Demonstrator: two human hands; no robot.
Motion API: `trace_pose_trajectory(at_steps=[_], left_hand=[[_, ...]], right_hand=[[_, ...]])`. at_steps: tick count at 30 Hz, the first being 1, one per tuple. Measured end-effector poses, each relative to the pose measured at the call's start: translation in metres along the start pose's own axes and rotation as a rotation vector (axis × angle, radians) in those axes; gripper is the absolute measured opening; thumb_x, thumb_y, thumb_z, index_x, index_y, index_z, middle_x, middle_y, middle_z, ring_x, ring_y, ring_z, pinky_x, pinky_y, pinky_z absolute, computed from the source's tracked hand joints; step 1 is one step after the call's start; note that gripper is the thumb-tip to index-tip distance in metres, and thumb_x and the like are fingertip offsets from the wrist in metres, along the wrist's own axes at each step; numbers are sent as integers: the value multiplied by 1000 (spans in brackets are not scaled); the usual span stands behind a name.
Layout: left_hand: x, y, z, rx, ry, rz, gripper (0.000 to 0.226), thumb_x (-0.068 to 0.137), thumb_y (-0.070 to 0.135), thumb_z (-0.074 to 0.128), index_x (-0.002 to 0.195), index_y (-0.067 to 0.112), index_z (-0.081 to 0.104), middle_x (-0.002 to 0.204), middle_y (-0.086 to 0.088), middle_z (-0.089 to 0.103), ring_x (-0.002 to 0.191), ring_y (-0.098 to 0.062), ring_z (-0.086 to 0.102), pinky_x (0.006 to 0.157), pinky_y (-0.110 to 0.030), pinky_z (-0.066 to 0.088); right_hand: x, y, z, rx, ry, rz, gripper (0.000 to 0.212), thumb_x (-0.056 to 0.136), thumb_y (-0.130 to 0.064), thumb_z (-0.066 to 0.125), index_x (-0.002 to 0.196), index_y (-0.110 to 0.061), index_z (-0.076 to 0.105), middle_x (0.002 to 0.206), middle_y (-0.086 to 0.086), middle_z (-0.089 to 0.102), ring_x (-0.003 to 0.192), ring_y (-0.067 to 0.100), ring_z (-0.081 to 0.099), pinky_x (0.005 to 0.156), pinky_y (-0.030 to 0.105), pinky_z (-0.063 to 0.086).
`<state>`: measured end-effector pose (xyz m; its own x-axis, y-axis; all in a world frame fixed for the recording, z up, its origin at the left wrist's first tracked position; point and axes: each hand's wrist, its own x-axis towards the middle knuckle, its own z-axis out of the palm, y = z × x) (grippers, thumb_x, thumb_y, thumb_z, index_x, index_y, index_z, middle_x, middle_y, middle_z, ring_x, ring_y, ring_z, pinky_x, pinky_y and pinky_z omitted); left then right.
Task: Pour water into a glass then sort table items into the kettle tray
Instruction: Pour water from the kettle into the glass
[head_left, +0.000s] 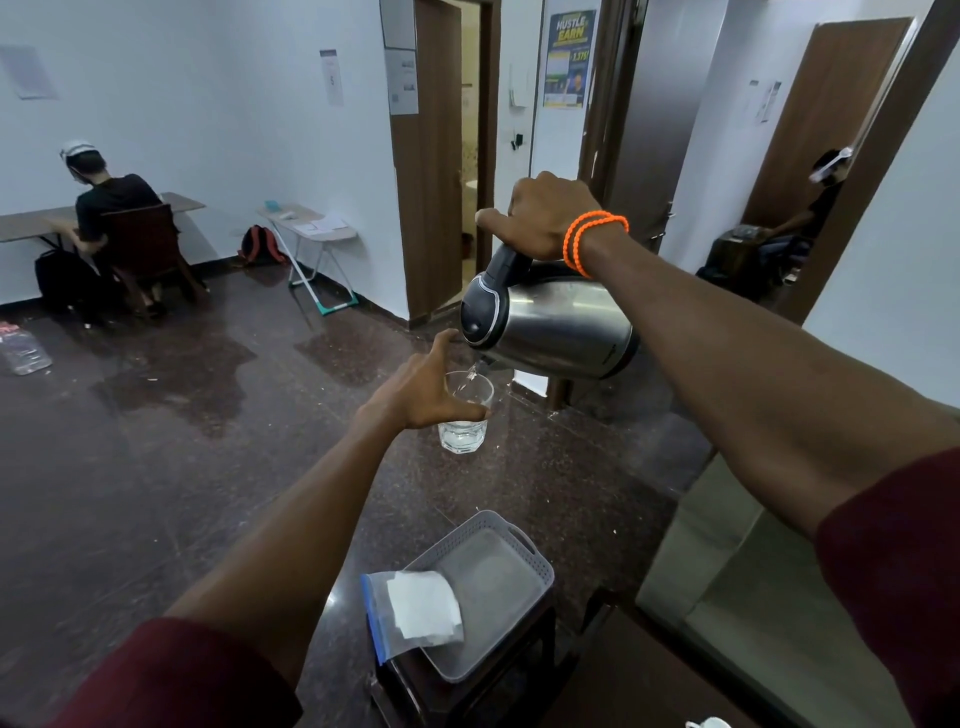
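My right hand (545, 218) grips the black handle of a steel kettle (561, 325), tilted with its spout down over a clear glass (465, 415). A thin stream of water falls into the glass, which holds some water at the bottom. My left hand (426, 387) holds the glass in mid-air, fingers and thumb round its side. Below, a grey plastic tray (519, 551) sits on a small dark table (524, 660). A clear zip bag with a white folded item (415, 608) lies half over the tray's left edge.
A glass partition or mirror (727, 571) stands at the right. The dark polished floor (208, 441) spreads to the left. A person sits at a far desk (31, 221) at left, another sits at right. A white object (709, 723) shows at the bottom edge.
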<state>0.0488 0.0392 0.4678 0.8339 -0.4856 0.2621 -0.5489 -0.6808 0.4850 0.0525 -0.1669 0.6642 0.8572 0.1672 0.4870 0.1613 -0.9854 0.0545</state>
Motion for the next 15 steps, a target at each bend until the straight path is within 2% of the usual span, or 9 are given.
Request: trace_pose_trajectory(at_steps=[10, 12, 15], left_hand=[[4, -1, 8, 12, -5, -11, 122, 62, 66, 84, 156, 31, 15, 96, -6, 70, 84, -22, 66, 82, -43, 57], [5, -1, 10, 8, 0, -12, 123, 61, 67, 85, 156, 30, 16, 95, -5, 71, 83, -21, 67, 81, -41, 55], [6, 0, 14, 0, 1, -13, 124, 61, 65, 85, 157, 29, 16, 92, -4, 71, 83, -20, 67, 79, -38, 54]], right_hand=[[-2, 4, 3, -19, -27, -7, 65, 93, -62, 37, 53, -14, 53, 53, 2, 52, 49, 16, 46, 53, 26, 33], [-3, 5, 2, -39, -20, -17, 66, 92, -64, 36, 54, -14, 53, 54, 3, 53, 50, 17, 47, 54, 27, 33], [-2, 7, 1, -59, -12, -23, 67, 90, -66, 34, 54, -13, 54, 56, 5, 54, 51, 19, 48, 60, 33, 44]])
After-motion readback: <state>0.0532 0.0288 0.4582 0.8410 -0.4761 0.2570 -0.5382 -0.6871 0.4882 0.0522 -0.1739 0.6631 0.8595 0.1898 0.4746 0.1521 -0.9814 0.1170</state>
